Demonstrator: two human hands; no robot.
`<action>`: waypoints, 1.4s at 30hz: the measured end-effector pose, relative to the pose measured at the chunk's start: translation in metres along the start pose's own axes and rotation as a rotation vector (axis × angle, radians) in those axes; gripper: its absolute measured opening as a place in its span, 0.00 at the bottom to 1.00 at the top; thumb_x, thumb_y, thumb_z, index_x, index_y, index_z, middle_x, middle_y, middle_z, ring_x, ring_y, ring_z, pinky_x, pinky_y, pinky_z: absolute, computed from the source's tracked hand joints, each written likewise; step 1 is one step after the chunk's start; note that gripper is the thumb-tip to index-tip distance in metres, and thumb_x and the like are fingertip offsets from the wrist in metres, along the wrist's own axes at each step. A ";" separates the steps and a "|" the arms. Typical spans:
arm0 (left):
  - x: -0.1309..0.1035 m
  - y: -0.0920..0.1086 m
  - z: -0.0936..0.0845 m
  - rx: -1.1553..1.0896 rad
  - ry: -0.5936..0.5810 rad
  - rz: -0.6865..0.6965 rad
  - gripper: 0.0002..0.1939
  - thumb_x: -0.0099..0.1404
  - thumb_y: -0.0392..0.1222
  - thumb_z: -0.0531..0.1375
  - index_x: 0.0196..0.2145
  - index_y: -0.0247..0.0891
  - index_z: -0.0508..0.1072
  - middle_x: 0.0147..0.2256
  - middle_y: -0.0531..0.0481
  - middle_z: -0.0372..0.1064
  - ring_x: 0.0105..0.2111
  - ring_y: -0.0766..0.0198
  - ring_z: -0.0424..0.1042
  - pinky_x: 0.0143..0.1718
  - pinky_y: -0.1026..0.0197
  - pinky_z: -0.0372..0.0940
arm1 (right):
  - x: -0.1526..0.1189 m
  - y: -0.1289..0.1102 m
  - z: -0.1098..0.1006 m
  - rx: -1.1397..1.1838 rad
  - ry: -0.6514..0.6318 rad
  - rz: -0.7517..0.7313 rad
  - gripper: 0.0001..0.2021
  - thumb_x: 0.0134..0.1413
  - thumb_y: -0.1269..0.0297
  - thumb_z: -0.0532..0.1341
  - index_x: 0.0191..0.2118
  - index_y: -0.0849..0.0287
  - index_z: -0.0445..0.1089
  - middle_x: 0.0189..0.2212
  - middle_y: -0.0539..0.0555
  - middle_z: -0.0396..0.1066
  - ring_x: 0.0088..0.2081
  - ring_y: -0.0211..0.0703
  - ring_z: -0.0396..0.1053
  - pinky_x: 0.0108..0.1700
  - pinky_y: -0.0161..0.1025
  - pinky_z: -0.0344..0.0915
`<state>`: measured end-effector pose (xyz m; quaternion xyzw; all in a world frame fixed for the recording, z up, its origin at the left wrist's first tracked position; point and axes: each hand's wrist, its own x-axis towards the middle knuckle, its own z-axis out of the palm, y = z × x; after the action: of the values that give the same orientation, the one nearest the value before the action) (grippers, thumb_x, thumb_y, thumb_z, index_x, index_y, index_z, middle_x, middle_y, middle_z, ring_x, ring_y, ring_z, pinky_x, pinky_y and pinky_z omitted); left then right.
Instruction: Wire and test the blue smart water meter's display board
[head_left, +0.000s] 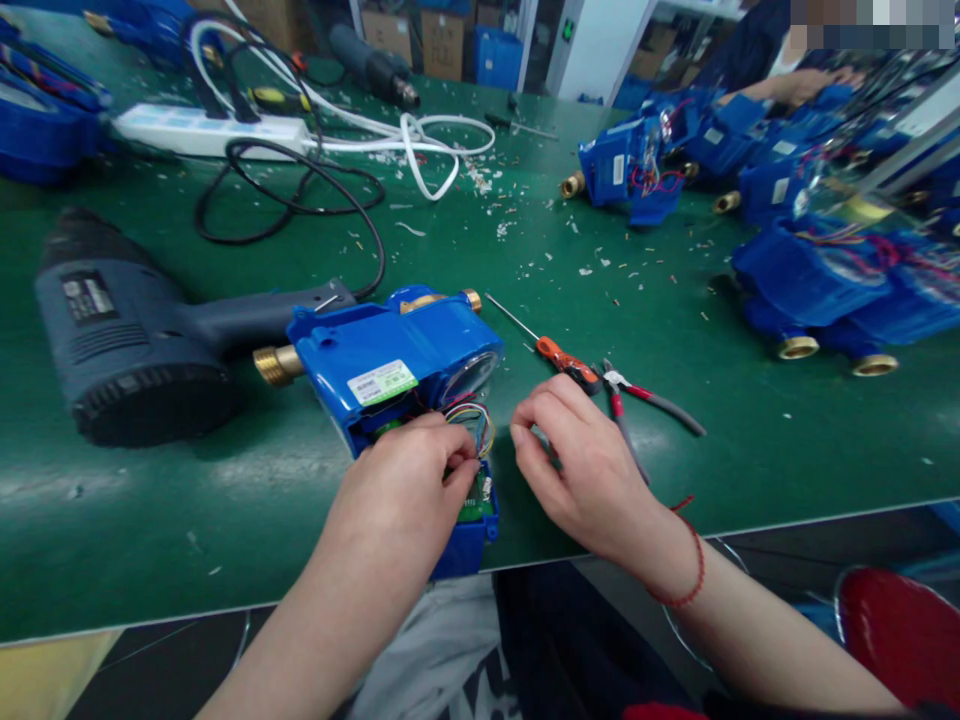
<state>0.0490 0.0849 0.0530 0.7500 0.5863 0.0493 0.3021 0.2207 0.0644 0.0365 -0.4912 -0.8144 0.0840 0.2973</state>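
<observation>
A blue meter (390,345) with brass threaded ends and a white-green label lies near the front edge of the green table. Its lower housing is open, showing colored wires (480,420) and a green circuit board (472,503). My left hand (420,465) is at the opening, thumb and fingers pinched together by the wires; what is between the fingertips is hidden. Just right of the wires, my right hand (574,455) hovers with curled fingers, thumb and index tips near each other and no object visible in them. Behind it lie an orange screwdriver (562,362) and red-handled pliers (652,400).
A heat gun (142,340) lies at the left. Behind are a white power strip (217,132), looped cables and a second heat gun (371,65). More blue meters (817,275) stand at the right, where another person's hand (802,88) is working. Scraps litter the table.
</observation>
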 end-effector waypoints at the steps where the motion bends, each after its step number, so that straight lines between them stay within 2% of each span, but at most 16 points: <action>1: 0.000 0.000 0.000 -0.013 0.005 -0.002 0.07 0.61 0.35 0.57 0.27 0.40 0.74 0.28 0.53 0.68 0.26 0.64 0.63 0.29 0.61 0.54 | 0.000 0.002 -0.001 -0.017 0.035 0.019 0.08 0.64 0.72 0.51 0.32 0.62 0.63 0.32 0.55 0.62 0.35 0.41 0.61 0.36 0.39 0.60; 5: 0.000 0.002 0.002 -0.087 0.018 -0.024 0.07 0.62 0.36 0.55 0.27 0.41 0.71 0.27 0.54 0.69 0.25 0.64 0.64 0.29 0.61 0.54 | -0.001 0.014 -0.002 -0.213 0.137 0.122 0.13 0.67 0.66 0.51 0.28 0.59 0.59 0.27 0.53 0.61 0.31 0.41 0.59 0.34 0.40 0.56; 7: 0.000 0.001 0.004 -0.117 0.037 -0.016 0.06 0.61 0.37 0.55 0.27 0.40 0.69 0.26 0.54 0.68 0.25 0.65 0.63 0.28 0.62 0.53 | -0.004 0.016 -0.002 -0.229 0.142 0.169 0.09 0.64 0.70 0.53 0.30 0.60 0.62 0.30 0.55 0.63 0.35 0.44 0.60 0.37 0.41 0.58; 8: -0.001 0.000 0.005 -0.134 0.050 -0.005 0.06 0.61 0.37 0.54 0.27 0.40 0.68 0.26 0.55 0.67 0.25 0.65 0.63 0.27 0.62 0.53 | -0.005 0.015 -0.001 -0.164 0.134 0.168 0.05 0.61 0.74 0.54 0.34 0.62 0.64 0.33 0.56 0.65 0.37 0.44 0.62 0.39 0.42 0.59; 10: -0.004 -0.003 0.006 -0.182 0.080 0.022 0.06 0.62 0.37 0.53 0.27 0.41 0.67 0.23 0.56 0.65 0.23 0.66 0.63 0.26 0.63 0.52 | -0.006 0.010 0.002 0.082 0.090 0.113 0.08 0.57 0.79 0.55 0.39 0.64 0.67 0.36 0.56 0.67 0.40 0.42 0.64 0.42 0.40 0.61; 13: -0.008 -0.009 0.007 -0.263 0.111 0.060 0.07 0.64 0.39 0.52 0.28 0.41 0.65 0.21 0.59 0.62 0.21 0.68 0.62 0.25 0.64 0.53 | -0.004 -0.002 0.012 0.371 -0.023 0.080 0.05 0.58 0.77 0.58 0.38 0.64 0.71 0.34 0.53 0.69 0.39 0.39 0.65 0.41 0.37 0.62; 15: -0.010 -0.011 0.006 -0.299 0.123 0.084 0.07 0.64 0.39 0.52 0.28 0.41 0.64 0.21 0.59 0.62 0.21 0.68 0.62 0.24 0.64 0.53 | 0.000 -0.007 0.019 0.432 -0.084 0.149 0.04 0.57 0.75 0.62 0.37 0.63 0.73 0.33 0.52 0.70 0.37 0.38 0.66 0.39 0.36 0.62; 18: -0.011 -0.012 0.005 -0.321 0.147 0.118 0.08 0.66 0.40 0.51 0.29 0.41 0.64 0.21 0.59 0.60 0.21 0.69 0.61 0.23 0.65 0.53 | 0.007 -0.011 0.027 0.478 -0.108 0.239 0.04 0.54 0.77 0.64 0.33 0.63 0.74 0.30 0.50 0.69 0.33 0.35 0.65 0.35 0.33 0.60; 22: -0.010 -0.012 0.006 -0.336 0.192 0.122 0.09 0.67 0.41 0.50 0.31 0.41 0.65 0.21 0.59 0.61 0.20 0.69 0.61 0.23 0.65 0.54 | 0.009 -0.012 0.030 0.535 -0.043 0.275 0.07 0.52 0.79 0.63 0.26 0.63 0.72 0.25 0.47 0.66 0.29 0.32 0.64 0.31 0.31 0.57; 26: -0.009 -0.009 0.005 -0.344 0.125 0.061 0.08 0.62 0.39 0.54 0.36 0.39 0.72 0.23 0.56 0.69 0.21 0.66 0.67 0.25 0.65 0.58 | 0.005 -0.013 0.030 0.550 0.053 0.322 0.06 0.51 0.79 0.64 0.27 0.63 0.71 0.25 0.47 0.66 0.27 0.31 0.62 0.28 0.30 0.56; 28: -0.007 -0.007 0.004 -0.280 0.104 0.040 0.08 0.58 0.37 0.57 0.35 0.39 0.75 0.24 0.55 0.70 0.22 0.66 0.66 0.25 0.64 0.58 | 0.003 -0.012 0.029 0.532 0.079 0.320 0.06 0.52 0.77 0.64 0.27 0.62 0.72 0.25 0.47 0.66 0.27 0.31 0.63 0.28 0.31 0.56; 30: -0.005 -0.005 0.002 -0.206 0.086 0.022 0.06 0.58 0.36 0.58 0.30 0.39 0.75 0.25 0.53 0.71 0.23 0.65 0.67 0.26 0.63 0.57 | 0.002 -0.011 0.029 0.514 0.086 0.295 0.05 0.53 0.76 0.64 0.28 0.62 0.72 0.25 0.48 0.67 0.28 0.33 0.64 0.30 0.31 0.58; 33: -0.003 -0.004 0.002 -0.151 0.054 -0.012 0.08 0.61 0.37 0.57 0.27 0.38 0.75 0.27 0.52 0.72 0.26 0.63 0.68 0.28 0.62 0.57 | 0.001 -0.008 0.029 0.479 0.094 0.231 0.07 0.55 0.74 0.64 0.27 0.62 0.70 0.25 0.48 0.67 0.30 0.34 0.65 0.32 0.33 0.59; 38: -0.004 -0.005 0.003 -0.135 0.068 0.057 0.10 0.63 0.36 0.55 0.25 0.38 0.72 0.27 0.53 0.68 0.25 0.66 0.64 0.27 0.62 0.54 | 0.001 -0.006 0.031 0.291 0.149 0.034 0.09 0.58 0.77 0.59 0.27 0.62 0.68 0.26 0.51 0.67 0.31 0.38 0.62 0.35 0.37 0.59; 40: -0.005 -0.007 0.003 -0.145 0.076 0.082 0.10 0.63 0.35 0.55 0.26 0.38 0.72 0.27 0.54 0.66 0.24 0.67 0.63 0.27 0.63 0.53 | 0.002 -0.004 0.028 0.273 0.199 0.030 0.10 0.58 0.78 0.57 0.27 0.62 0.67 0.26 0.51 0.66 0.31 0.38 0.63 0.35 0.38 0.59; 42: -0.006 -0.009 0.003 -0.159 0.077 0.090 0.10 0.63 0.35 0.55 0.26 0.38 0.72 0.27 0.54 0.66 0.24 0.67 0.63 0.27 0.63 0.53 | 0.004 -0.001 0.020 0.283 0.313 0.100 0.10 0.57 0.79 0.57 0.27 0.60 0.66 0.26 0.50 0.66 0.32 0.38 0.64 0.35 0.38 0.60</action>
<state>0.0406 0.0789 0.0474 0.7469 0.5574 0.1381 0.3352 0.2071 0.0702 0.0225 -0.4915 -0.7129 0.1349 0.4817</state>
